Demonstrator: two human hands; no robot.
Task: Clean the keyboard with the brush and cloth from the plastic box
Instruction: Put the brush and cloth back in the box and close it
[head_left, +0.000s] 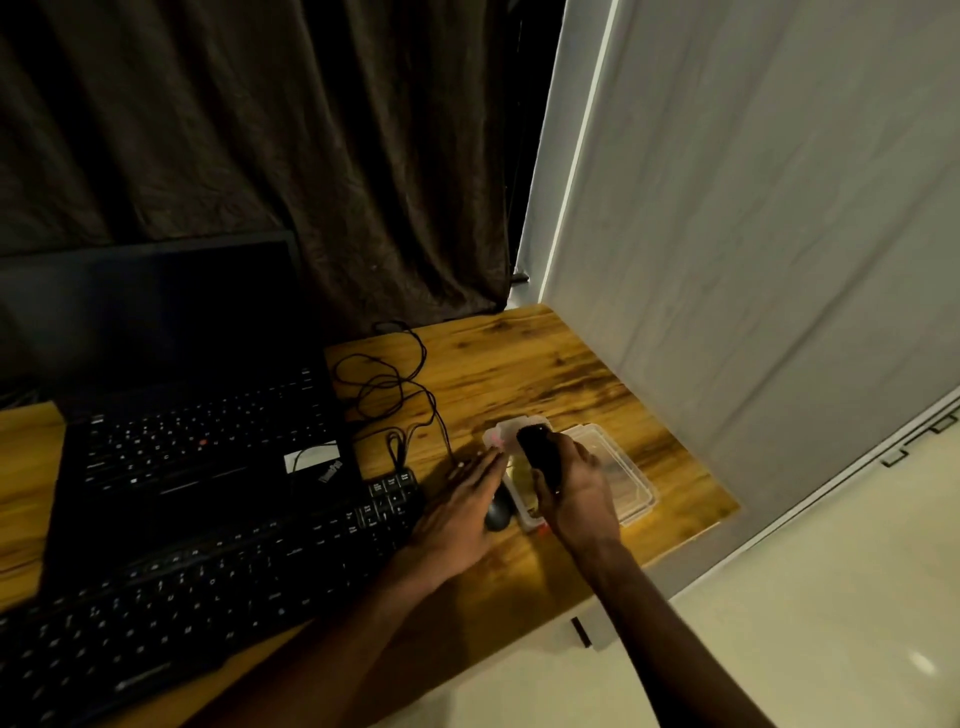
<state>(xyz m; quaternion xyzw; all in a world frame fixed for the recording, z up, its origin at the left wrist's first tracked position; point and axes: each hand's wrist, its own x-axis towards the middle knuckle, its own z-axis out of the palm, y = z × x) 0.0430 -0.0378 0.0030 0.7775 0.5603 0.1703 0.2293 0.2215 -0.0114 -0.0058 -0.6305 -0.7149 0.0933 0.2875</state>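
The right hand (576, 491) grips a dark brush (540, 451) over the plastic box (506, 430), while the left hand (460, 514) lies flat, fingers straight, at the box's nine o'clock.

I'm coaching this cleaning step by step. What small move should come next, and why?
Probably carry the dark tool, seemingly the brush, left to the keyboard: the right hand grips it above the open plastic box, while the left hand lies flat beside the box.

laptop (197, 441) open on wooden desk (519, 364) | cable (384, 384) coiled | mouse (500, 512), seemingly | dark curtain (260, 130)
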